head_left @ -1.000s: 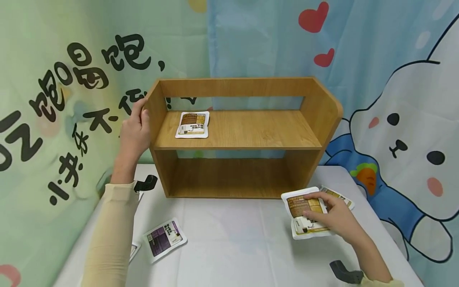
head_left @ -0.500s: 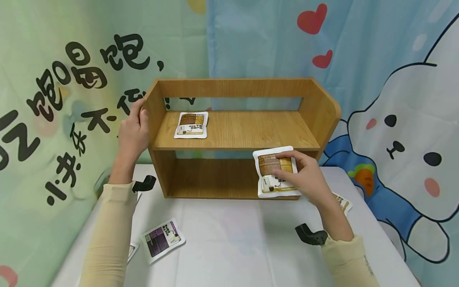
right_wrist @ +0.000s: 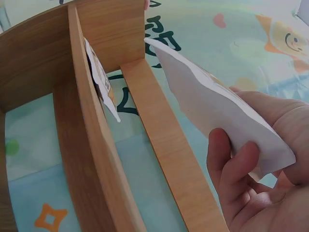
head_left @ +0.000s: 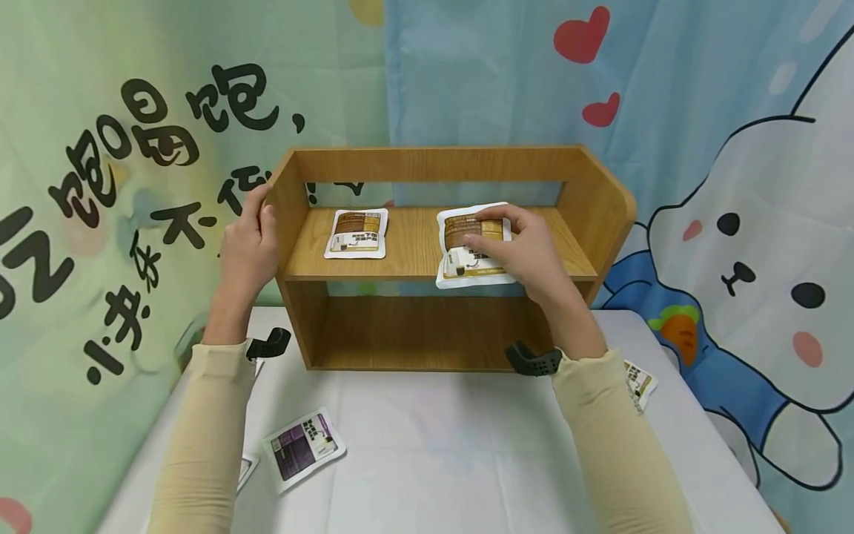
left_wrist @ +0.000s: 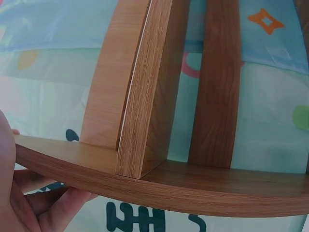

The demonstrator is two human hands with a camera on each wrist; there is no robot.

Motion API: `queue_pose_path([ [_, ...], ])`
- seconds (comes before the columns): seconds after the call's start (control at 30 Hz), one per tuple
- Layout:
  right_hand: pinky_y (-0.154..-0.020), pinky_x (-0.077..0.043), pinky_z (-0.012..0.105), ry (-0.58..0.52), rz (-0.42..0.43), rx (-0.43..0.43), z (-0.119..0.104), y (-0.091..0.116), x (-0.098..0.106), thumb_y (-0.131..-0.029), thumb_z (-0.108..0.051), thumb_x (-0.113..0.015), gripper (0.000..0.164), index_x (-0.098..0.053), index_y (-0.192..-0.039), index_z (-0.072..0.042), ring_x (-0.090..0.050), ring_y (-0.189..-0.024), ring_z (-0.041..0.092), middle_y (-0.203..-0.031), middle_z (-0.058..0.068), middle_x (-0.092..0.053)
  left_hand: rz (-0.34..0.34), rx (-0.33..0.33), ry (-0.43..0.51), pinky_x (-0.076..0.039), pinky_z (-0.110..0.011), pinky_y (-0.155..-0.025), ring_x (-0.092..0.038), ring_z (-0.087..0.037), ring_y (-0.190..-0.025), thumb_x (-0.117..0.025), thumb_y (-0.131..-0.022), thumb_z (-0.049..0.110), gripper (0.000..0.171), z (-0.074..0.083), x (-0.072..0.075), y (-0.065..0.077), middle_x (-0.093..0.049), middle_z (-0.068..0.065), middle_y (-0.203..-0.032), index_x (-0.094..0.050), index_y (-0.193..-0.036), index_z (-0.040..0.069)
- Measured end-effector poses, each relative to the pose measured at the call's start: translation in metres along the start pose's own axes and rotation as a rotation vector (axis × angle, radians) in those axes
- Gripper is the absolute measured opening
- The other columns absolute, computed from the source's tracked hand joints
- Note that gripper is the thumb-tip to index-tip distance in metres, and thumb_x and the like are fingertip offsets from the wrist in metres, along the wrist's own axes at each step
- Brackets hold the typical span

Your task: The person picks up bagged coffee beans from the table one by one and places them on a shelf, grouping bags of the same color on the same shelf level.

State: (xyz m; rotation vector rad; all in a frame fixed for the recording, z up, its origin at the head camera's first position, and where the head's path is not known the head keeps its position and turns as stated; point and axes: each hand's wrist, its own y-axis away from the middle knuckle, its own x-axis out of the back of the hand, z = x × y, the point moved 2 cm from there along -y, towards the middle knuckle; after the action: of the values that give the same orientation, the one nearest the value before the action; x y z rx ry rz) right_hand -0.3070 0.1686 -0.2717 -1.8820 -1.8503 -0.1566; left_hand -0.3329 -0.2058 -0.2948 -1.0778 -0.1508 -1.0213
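My right hand (head_left: 523, 248) pinches a white food pouch (head_left: 467, 256) with a brown-and-yellow label, held in front of the right half of the upper shelf (head_left: 414, 241). In the right wrist view the pouch's plain white back (right_wrist: 207, 99) faces the camera, and curled fingers (right_wrist: 241, 162) press on it. A similar brown-labelled pouch (head_left: 356, 233) lies on the shelf's left part. My left hand (head_left: 250, 241) grips the left side panel of the wooden rack (head_left: 437, 163). The left wrist view shows its fingers (left_wrist: 63, 208) curled under the panel edge (left_wrist: 159, 195).
On the white table (head_left: 414, 460), a purple-labelled pouch (head_left: 305, 449) lies at front left, with the edge of another pouch (head_left: 247, 469) beside my left sleeve. A further pouch (head_left: 640, 382) lies at the right, partly behind my right sleeve. Printed curtains hang behind the rack.
My right hand has lifted the brown-labelled pouch from the right side of the table, moving it up and left to the upper shelf. The left hand stays on the rack.
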Motion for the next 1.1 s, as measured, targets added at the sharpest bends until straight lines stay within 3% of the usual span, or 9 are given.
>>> queue_pose_path([
  [0.17,-0.064,-0.048,0.026,-0.044,-0.039,0.021,-0.009,-0.022,-0.009,-0.081,-0.033,-0.080,0.048,-0.064,-0.121,-0.011,-0.059,-0.076,0.018,-0.114,0.008,-0.057,-0.007,0.011,0.006,-0.047,-0.047,-0.063,-0.063,-0.038,-0.083,-0.030,-0.106,0.037,0.043,0.001,0.000,-0.001,-0.063,-0.023,-0.099,-0.041,-0.144,0.019],
  [0.37,-0.063,-0.051,0.025,-0.117,-0.062,-0.016,-0.013,-0.042,-0.020,-0.082,-0.028,-0.079,0.048,-0.062,-0.122,-0.008,-0.063,-0.070,0.016,-0.109,0.011,-0.059,-0.008,0.002,0.001,-0.044,-0.045,-0.061,-0.059,-0.036,-0.074,-0.029,-0.106,0.036,0.043,0.000,-0.001,-0.002,-0.057,-0.020,-0.082,-0.040,-0.144,0.020],
  [0.87,-0.063,-0.051,0.026,-0.111,-0.069,-0.101,-0.005,-0.077,-0.044,-0.083,-0.026,-0.079,0.045,-0.062,-0.121,-0.010,-0.062,-0.068,0.015,-0.111,0.010,-0.057,0.014,0.003,-0.004,-0.038,-0.039,-0.054,-0.056,-0.033,-0.066,-0.029,-0.106,0.035,0.043,-0.002,-0.002,-0.002,-0.050,-0.015,-0.074,-0.041,-0.144,0.020],
  [1.1,-0.069,-0.046,0.029,-0.057,-0.078,-0.134,0.004,-0.085,-0.048,-0.083,-0.028,-0.078,0.044,-0.063,-0.121,-0.010,-0.056,-0.079,0.017,-0.125,0.009,-0.051,0.018,-0.010,-0.002,-0.038,-0.040,-0.053,-0.057,-0.035,-0.068,-0.030,-0.106,0.035,0.042,-0.002,-0.001,-0.002,-0.057,-0.020,-0.082,-0.041,-0.144,0.020],
])
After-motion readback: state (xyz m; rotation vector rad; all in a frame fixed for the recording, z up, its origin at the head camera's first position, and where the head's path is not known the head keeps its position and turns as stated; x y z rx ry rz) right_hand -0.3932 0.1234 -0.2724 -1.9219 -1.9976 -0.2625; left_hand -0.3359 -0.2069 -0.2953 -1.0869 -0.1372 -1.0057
